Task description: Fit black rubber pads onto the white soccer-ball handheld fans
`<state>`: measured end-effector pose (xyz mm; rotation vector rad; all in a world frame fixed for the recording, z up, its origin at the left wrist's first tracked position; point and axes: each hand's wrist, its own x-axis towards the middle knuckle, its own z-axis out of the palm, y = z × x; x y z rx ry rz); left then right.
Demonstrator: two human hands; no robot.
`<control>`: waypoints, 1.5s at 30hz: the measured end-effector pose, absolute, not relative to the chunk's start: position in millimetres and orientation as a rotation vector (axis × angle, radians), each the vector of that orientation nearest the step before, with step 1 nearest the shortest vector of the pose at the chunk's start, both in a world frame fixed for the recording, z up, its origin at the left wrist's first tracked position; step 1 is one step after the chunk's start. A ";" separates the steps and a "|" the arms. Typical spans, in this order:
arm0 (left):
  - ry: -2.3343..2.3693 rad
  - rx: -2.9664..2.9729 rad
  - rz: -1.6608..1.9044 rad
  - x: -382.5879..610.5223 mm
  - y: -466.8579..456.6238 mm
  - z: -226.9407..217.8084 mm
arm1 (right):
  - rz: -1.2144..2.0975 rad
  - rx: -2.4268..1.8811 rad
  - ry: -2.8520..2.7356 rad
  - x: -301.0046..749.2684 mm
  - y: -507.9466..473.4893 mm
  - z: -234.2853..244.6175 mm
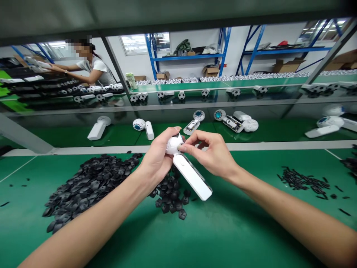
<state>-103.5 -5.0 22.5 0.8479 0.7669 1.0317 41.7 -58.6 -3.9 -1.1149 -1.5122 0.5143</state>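
My left hand (pixel 156 158) is closed around the round head of a white ball-headed device (pixel 192 176), whose long flat handle slants down to the right. A black patch shows on top of the ball, near the left thumb. Thumb and fingers of my right hand (pixel 214 152) pinch together against the ball's right side. A dark bit shows at these fingertips, but what they hold is too small to make out. Beneath the device lies a small heap of black pentagon pieces (pixel 170 193), with a larger heap of black pieces (pixel 92 182) to the left.
Thin black strips (pixel 304 180) lie scattered at the right. Beyond a white rail (pixel 267 146), several white devices (pixel 97 128) rest on a green belt. Soccer-patterned devices (pixel 235 92) line the shelf behind. A co-worker (pixel 95 70) handles trays at the far left.
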 end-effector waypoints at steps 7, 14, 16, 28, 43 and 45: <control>0.796 0.911 0.998 -109.1 -9.8 32.9 | 0.429 -1.037 -1.543 37.1 -61.4 -5.0; 0.759 1.005 0.948 -111.3 -12.1 37.0 | 0.385 -1.011 -1.545 35.7 -65.3 0.3; 0.766 1.013 0.953 -112.1 -12.1 36.9 | 0.387 -1.025 -1.544 35.3 -66.4 2.7; 0.794 1.143 0.982 -111.0 -22.0 43.3 | 0.723 -1.105 -1.459 36.8 -71.2 15.2; 0.739 1.183 0.994 -116.5 -16.8 52.2 | -0.078 -1.324 -1.818 43.0 -56.3 9.2; 0.733 1.213 1.134 -119.0 -9.8 58.2 | -0.042 -1.521 -1.738 62.7 -39.3 10.5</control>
